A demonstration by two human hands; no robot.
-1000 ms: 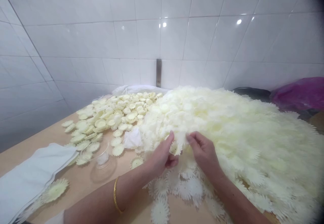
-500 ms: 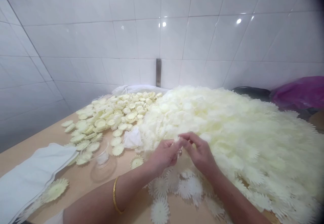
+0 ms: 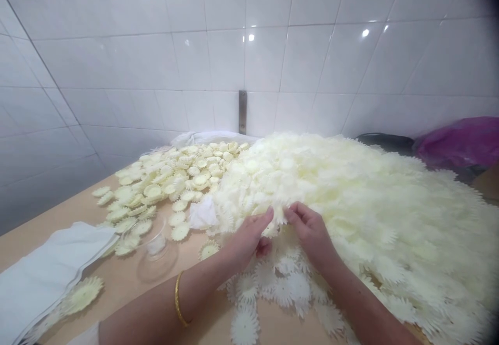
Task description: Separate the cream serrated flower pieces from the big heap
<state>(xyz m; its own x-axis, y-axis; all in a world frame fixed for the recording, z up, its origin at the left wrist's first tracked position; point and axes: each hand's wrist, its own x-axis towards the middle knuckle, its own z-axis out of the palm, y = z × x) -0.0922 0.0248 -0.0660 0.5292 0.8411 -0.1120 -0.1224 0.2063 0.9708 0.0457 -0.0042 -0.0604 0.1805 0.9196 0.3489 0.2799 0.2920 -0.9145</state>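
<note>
White cloth (image 3: 47,269) lies at the far left of the desk (image 3: 78,210). A clear cup (image 3: 156,241) stands just beside it. Behind the cup, flat yellowish flower discs (image 3: 175,178) are spread out. Left hand (image 3: 247,238), gold bangle (image 3: 178,299) on the wrist, has thumb and fingers pinched on a cream petal piece (image 3: 277,223). This piece sits at the near edge of the large heap (image 3: 370,194). Right hand (image 3: 312,233) pinches the same piece from the other side, fingertips nearly meeting the left's. Purple bag (image 3: 460,142) lies behind the heap, far right.
</note>
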